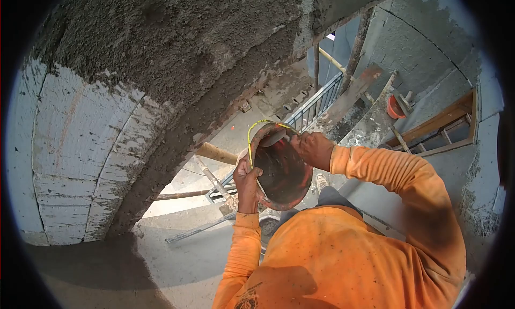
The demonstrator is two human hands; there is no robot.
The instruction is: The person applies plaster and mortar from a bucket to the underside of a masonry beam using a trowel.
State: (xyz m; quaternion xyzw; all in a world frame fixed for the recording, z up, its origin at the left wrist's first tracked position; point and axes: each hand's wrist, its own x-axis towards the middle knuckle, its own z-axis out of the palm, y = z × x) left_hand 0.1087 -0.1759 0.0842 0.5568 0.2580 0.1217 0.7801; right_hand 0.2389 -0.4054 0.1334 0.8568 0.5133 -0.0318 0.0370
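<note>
In front of my chest I hold a round, mortar-stained bowl [281, 172], tilted so that its dark, wet inside shows. My left hand [247, 186] grips its left rim, thumb over the edge. On the upper right rim, my right hand [315, 149] is closed, with its fingers curled at the edge. A yellow cord [255, 124] arches along the top of the bowl, between the two hands. Inside the bowl, near my right hand, lies a greyish flat piece [273, 138] that I cannot make out.
Rough wet mortar [177, 35] covers part of the block wall [80, 132] at the left. Wooden poles [358, 41] and a blue railing [322, 100] stand beyond. At the right are a red bowl [395, 107] on a plank and a wooden frame [448, 118].
</note>
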